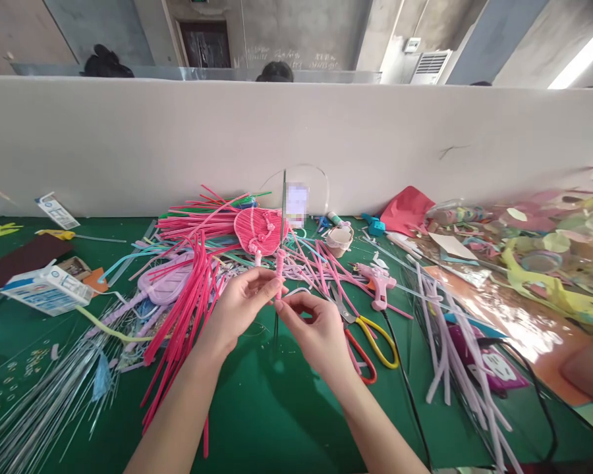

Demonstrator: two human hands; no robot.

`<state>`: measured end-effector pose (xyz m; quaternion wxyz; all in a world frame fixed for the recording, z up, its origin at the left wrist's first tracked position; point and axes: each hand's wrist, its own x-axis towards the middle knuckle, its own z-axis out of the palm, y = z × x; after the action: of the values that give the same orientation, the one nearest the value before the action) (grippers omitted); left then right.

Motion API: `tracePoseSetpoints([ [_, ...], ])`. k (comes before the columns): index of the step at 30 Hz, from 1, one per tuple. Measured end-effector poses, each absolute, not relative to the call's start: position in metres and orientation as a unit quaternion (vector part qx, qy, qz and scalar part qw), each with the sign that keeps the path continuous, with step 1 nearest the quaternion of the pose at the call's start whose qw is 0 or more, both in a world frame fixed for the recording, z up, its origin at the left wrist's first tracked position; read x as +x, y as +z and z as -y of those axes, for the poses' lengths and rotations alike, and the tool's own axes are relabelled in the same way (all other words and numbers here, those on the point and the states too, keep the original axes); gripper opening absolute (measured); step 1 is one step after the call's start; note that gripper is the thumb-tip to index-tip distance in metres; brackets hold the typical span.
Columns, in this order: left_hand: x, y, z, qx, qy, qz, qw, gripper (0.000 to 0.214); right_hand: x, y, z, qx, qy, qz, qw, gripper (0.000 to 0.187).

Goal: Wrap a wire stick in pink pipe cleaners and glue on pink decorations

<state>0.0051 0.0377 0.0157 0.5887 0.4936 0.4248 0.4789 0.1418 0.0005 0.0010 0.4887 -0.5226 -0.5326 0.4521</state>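
My left hand (244,299) and my right hand (313,326) meet above the green table (267,408). Both pinch an upright thin green wire stem (282,210) where a pink pipe cleaner (279,266) is wound round it. The left fingers close on the pink wrapped part, the right fingers pinch just below it. Behind the stem lies a pink fan-shaped pipe-cleaner piece (257,229). A bundle of loose pink pipe cleaners (188,309) lies to the left of my left hand.
Scissors with yellow and red handles (370,332) and a pink glue gun (378,280) lie right of my hands. White pipe cleaners (442,329), a white box (47,289), clear wires (34,395) and craft scraps (538,257) crowd the table. A white partition (296,138) backs it.
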Motion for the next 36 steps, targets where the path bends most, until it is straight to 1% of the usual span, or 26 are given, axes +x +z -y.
tracePoseSetpoints([
  [3, 0.006, 0.022, -0.034, 0.586, 0.464, -0.52, 0.413, 0.017, 0.14, -0.003, -0.001, -0.574, 0.291, 0.6, 0.475, 0.023],
  [4, 0.006, 0.023, -0.033, 0.593, 0.464, -0.532, 0.387, 0.015, 0.139, -0.003, -0.001, -0.572, 0.269, 0.613, 0.474, 0.023],
  [5, 0.006, 0.024, -0.032, 0.59, 0.47, -0.532, 0.385, 0.014, 0.139, -0.002, 0.0, -0.565, 0.267, 0.621, 0.473, 0.023],
  [7, 0.004, 0.026, -0.031, 0.559, 0.489, -0.503, 0.442, 0.016, 0.14, 0.001, 0.001, -0.542, 0.319, 0.615, 0.477, 0.023],
  [12, 0.0, 0.023, -0.033, 0.393, 0.492, -0.342, 0.697, 0.028, 0.142, 0.015, 0.004, -0.423, 0.594, 0.487, 0.481, 0.032],
  [15, 0.004, 0.016, -0.032, 0.335, 0.472, -0.297, 0.759, 0.038, 0.139, 0.018, 0.006, -0.366, 0.695, 0.417, 0.458, 0.037],
  [17, 0.007, 0.012, -0.032, 0.331, 0.472, -0.3, 0.76, 0.041, 0.137, 0.017, 0.006, -0.36, 0.705, 0.401, 0.461, 0.039],
  [19, 0.008, 0.011, -0.032, 0.361, 0.483, -0.322, 0.73, 0.037, 0.137, 0.014, 0.004, -0.383, 0.668, 0.416, 0.483, 0.037],
  [20, 0.008, 0.012, -0.032, 0.39, 0.49, -0.347, 0.698, 0.034, 0.137, 0.012, 0.003, -0.404, 0.635, 0.435, 0.494, 0.034],
  [22, 0.007, 0.016, -0.031, 0.465, 0.5, -0.415, 0.601, 0.029, 0.139, 0.008, 0.001, -0.454, 0.554, 0.487, 0.5, 0.03],
  [24, 0.006, 0.022, -0.029, 0.521, 0.499, -0.479, 0.5, 0.024, 0.141, 0.006, 0.0, -0.498, 0.477, 0.535, 0.489, 0.028],
  [25, 0.006, 0.024, -0.027, 0.536, 0.496, -0.498, 0.468, 0.022, 0.142, 0.006, 0.0, -0.511, 0.453, 0.552, 0.479, 0.027],
  [27, 0.006, 0.028, -0.026, 0.541, 0.493, -0.507, 0.455, 0.02, 0.144, 0.007, 0.001, -0.509, 0.447, 0.576, 0.457, 0.024],
  [31, 0.002, 0.029, -0.028, 0.483, 0.51, -0.453, 0.549, 0.024, 0.15, 0.011, 0.002, -0.457, 0.495, 0.599, 0.434, 0.024],
  [33, 0.001, 0.026, -0.03, 0.438, 0.506, -0.401, 0.626, 0.027, 0.151, 0.013, 0.002, -0.428, 0.522, 0.584, 0.451, 0.027],
  [36, 0.004, 0.021, -0.031, 0.356, 0.485, -0.325, 0.73, 0.031, 0.149, 0.015, 0.004, -0.374, 0.6, 0.519, 0.48, 0.033],
])
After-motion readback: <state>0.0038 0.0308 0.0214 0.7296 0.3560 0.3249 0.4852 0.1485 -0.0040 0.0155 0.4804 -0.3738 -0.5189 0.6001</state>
